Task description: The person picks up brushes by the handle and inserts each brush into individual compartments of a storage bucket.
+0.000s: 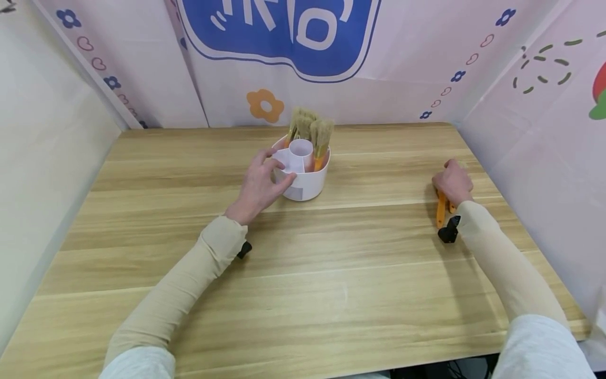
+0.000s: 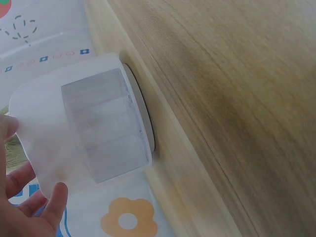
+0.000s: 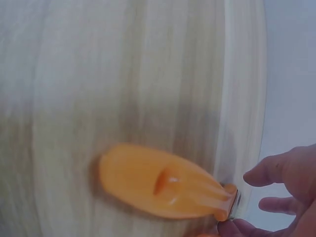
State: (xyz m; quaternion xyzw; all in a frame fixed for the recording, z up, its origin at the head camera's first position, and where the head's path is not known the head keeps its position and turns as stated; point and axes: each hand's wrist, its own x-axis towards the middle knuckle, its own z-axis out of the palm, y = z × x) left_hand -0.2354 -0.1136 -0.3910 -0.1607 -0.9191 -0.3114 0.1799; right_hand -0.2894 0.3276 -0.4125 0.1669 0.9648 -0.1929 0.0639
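Note:
A white round divided holder (image 1: 305, 187) stands on the table near the back wall. Several paintbrushes (image 1: 322, 138) stand bristles up in it, and its left front compartment shows bare. My left hand (image 1: 260, 184) holds its rim at the left, the thumb along the front. A clear panel (image 2: 106, 126) on its side shows in the left wrist view. Over at the right, my right hand (image 1: 454, 181) reaches over orange-handled paintbrushes (image 1: 441, 209) lying flat. In the right wrist view, one orange handle (image 3: 143, 182) lies near the fingertips, the thumb apart from it.
The wooden table (image 1: 303, 284) meets a printed back wall (image 1: 379, 100), with side walls left and right. A black wrist camera (image 1: 448, 230) hangs below the right wrist, near the handles. The table's front edge runs along the bottom.

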